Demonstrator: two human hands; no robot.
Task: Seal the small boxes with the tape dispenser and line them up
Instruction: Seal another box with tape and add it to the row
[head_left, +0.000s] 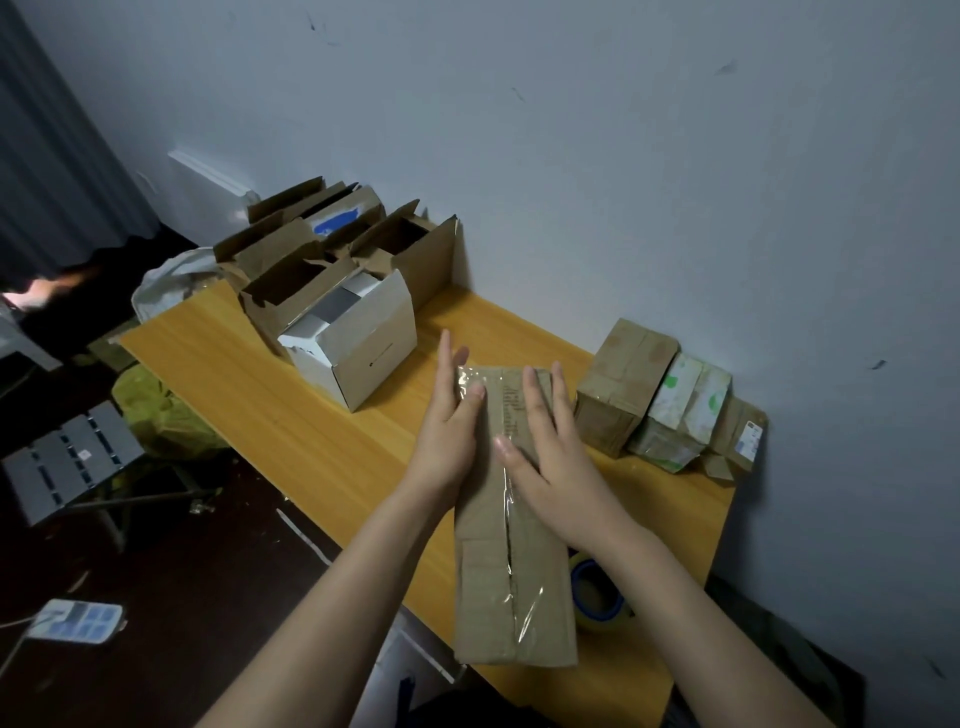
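Head view: the table (291, 374) carries the long box (511, 587) at its near edge. Unsealed boxes (332, 270) stand beyond it to the left, and sealed boxes (670, 400) form a row to its right (likely the line-up). Left hand (449, 431) and right hand (550, 457) lie flat and apart on its top, apparently pressing the clear tape (522, 608) down. The tape roll (597, 592) rests just right of it, within reach.
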